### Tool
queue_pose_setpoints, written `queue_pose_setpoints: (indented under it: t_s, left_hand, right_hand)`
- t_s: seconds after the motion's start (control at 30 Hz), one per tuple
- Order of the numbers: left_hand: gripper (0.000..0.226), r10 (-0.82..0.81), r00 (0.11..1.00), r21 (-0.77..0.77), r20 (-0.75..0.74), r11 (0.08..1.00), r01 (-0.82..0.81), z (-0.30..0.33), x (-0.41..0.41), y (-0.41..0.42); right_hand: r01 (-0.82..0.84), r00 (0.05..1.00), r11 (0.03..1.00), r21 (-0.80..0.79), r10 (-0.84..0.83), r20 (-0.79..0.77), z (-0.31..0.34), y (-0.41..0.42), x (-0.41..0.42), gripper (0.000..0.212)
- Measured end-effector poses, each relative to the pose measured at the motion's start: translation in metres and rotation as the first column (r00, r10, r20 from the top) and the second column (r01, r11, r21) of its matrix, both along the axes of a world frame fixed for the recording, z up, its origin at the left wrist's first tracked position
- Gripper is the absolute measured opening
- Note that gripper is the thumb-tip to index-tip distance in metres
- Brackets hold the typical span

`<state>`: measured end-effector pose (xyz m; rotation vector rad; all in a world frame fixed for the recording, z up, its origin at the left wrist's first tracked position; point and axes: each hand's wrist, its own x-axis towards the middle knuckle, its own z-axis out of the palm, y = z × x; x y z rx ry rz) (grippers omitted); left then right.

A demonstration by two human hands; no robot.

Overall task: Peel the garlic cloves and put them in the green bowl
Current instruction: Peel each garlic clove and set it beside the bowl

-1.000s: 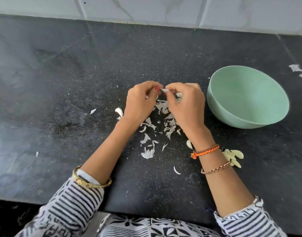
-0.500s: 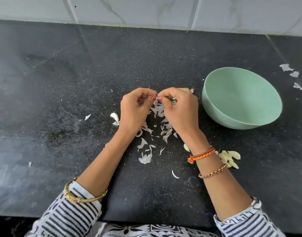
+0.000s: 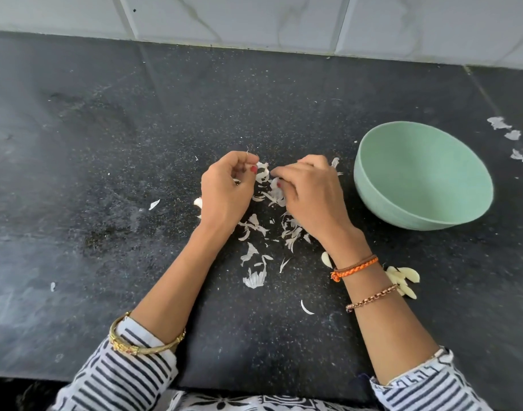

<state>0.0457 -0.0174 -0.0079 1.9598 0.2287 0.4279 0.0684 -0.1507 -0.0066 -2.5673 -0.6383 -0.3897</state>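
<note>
Peeling partway: green bowl (image 3: 423, 176) sitting empty on the tabletop (image 3: 106, 173). Peeled cloves (image 3: 402, 280) piling just beside its near side, none in yet. Left hand (image 3: 224, 191) and right hand (image 3: 310, 197), left of the bowl, curling over skin scraps (image 3: 254, 280); what they're pinching, cannot tell

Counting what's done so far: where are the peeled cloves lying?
The peeled cloves lie on the black counter, beside the right wrist, nearer the person than the green bowl.
</note>
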Motion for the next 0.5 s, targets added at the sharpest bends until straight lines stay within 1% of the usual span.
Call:
queue_pose_setpoints:
  t_s: [0.1, 0.2, 0.43, 0.5]
  left_hand:
    - [0.014, 0.001, 1.0, 0.018, 0.011, 1.0, -0.001, 0.0009, -0.0002, -0.0001]
    - [0.014, -0.003, 1.0, 0.03, 0.007, 1.0, 0.003, 0.0012, -0.0001, -0.0001]
    - [0.015, -0.016, 1.0, 0.036, 0.0, 0.999, 0.016, 0.0002, 0.0, -0.0017]
    - [0.015, -0.021, 1.0, 0.039, -0.003, 0.999, 0.021, 0.0, 0.0002, -0.0011]
  right_hand:
    - [-0.028, 0.998, 0.997, -0.072, 0.031, 0.045, 0.0013, 0.0018, -0.0003, 0.011]
    - [-0.028, 0.999, 0.989, -0.142, 0.023, -0.037, 0.0069, -0.0013, -0.0016, 0.012]
    - [-0.028, 0.999, 0.984, -0.178, 0.033, 0.023, 0.004, -0.0029, -0.004, 0.015]
    - [-0.02, 1.0, 0.983, -0.181, 0.02, -0.007, 0.0053, -0.0014, -0.0055, 0.012]
